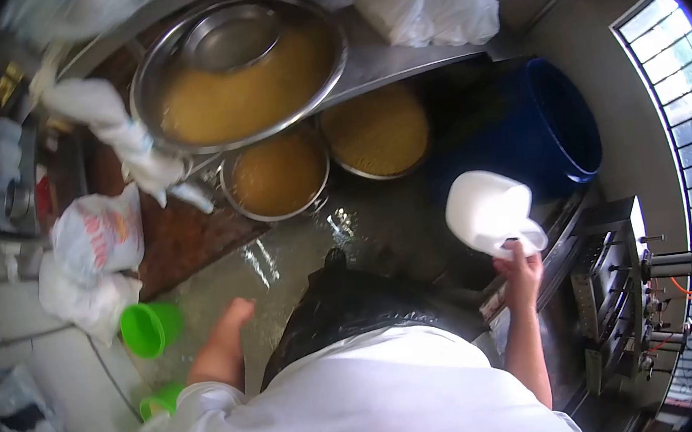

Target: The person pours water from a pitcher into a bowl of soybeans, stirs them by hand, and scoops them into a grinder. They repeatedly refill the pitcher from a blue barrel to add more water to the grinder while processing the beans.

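My right hand (522, 267) is closed round the handle of a white plastic jug (482, 209), held out to the right above the dark floor. The jug looks cut open at one end; whether anything is inside cannot be made out. My left hand (242, 309) hangs low on the left, away from any object, its fingers hidden by the angle. Ahead stand a large steel basin (142, 111) of yellowish contents with a smaller steel bowl (232, 38) in it, a smaller pan (277, 175) of brownish-yellow liquid and another pan (377, 133) of yellow grainy material.
A blue barrel (562, 123) lies tilted at the right, near a metal machine (619, 287) with cylinders. White sacks (98, 236) and green buckets (150, 328) stand on the left. Plastic bags (433, 5) rest on the steel counter (370, 51). The floor (270, 263) looks wet.
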`<state>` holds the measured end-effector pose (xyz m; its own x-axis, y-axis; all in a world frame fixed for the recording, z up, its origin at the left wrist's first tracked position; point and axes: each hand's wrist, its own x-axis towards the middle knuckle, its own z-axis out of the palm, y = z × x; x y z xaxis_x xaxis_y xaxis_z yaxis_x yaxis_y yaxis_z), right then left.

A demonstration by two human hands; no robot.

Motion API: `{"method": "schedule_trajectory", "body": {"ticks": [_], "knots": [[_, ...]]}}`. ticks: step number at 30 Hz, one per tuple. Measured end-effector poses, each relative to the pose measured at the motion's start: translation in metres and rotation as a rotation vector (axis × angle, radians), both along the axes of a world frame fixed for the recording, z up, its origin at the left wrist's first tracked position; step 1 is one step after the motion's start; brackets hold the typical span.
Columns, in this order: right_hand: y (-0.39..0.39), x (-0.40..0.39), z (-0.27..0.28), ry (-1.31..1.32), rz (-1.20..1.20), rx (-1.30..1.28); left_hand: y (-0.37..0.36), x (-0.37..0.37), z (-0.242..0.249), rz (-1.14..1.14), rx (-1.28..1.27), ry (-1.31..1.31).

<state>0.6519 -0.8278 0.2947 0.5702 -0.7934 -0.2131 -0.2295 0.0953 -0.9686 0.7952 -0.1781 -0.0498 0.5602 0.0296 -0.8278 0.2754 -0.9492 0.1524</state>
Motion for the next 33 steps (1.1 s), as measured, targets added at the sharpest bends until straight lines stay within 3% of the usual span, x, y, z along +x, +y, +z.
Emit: {"method": "schedule_trajectory", "body": {"ticks": [2, 3, 5, 7, 8, 9, 11, 14, 15, 18, 19, 20, 26, 29, 31, 33], "knots": [[-0.034, 0.026, 0.032, -0.221, -0.08, -0.12, -0.054, 0.056, 0.011, -0.043, -0.096, -0.03], [-0.049, 0.038, 0.045, -0.346, -0.113, -0.202, -0.076, 0.08, 0.004, 0.071, -0.206, -0.058], [-0.085, 0.059, 0.069, -0.31, -0.193, -0.379, -0.123, 0.119, 0.027, 0.16, -0.317, -0.081], [-0.125, 0.076, 0.079, -0.272, -0.257, -0.495, -0.174, 0.148, 0.109, -0.107, -0.259, -0.198], [-0.15, 0.083, 0.081, -0.242, -0.282, -0.533, -0.178, 0.151, 0.1, -0.268, -0.281, -0.437], [-0.174, 0.091, 0.08, -0.21, -0.306, -0.572, -0.18, 0.157, 0.093, -0.285, -0.293, -0.442], [-0.212, 0.111, 0.081, -0.223, -0.347, -0.572, -0.182, 0.164, 0.078, -0.054, -0.411, -0.361], [-0.288, 0.131, 0.068, -0.012, -0.38, -0.695, -0.145, 0.14, 0.021, 0.616, -0.504, 0.003], [-0.316, 0.139, 0.058, 0.069, -0.398, -0.967, -0.121, 0.123, -0.008, 0.682, -0.476, -0.014], [-0.358, 0.169, 0.052, 0.291, -0.386, -1.061, -0.054, 0.074, -0.031, 0.269, -0.022, 0.138], [-0.372, 0.181, 0.051, 0.348, -0.382, -1.047, -0.046, 0.058, -0.016, 0.215, 0.067, 0.178], [-0.418, 0.184, 0.027, 0.449, -0.282, -1.192, -0.047, 0.048, 0.003, 0.266, 0.082, 0.192], [-0.506, 0.263, -0.001, 0.508, -0.165, -1.057, -0.109, 0.009, 0.074, 0.628, 0.029, 0.104], [-0.555, 0.289, -0.026, 0.574, -0.081, -1.026, -0.18, 0.013, 0.087, 0.687, -0.046, -0.028], [-0.58, 0.306, -0.035, 0.752, 0.049, -0.932, -0.229, 0.028, 0.086, 0.685, -0.165, -0.184], [-0.634, 0.313, -0.083, 0.883, 0.194, -0.964, -0.271, 0.051, 0.069, 0.622, -0.368, -0.429]]}}
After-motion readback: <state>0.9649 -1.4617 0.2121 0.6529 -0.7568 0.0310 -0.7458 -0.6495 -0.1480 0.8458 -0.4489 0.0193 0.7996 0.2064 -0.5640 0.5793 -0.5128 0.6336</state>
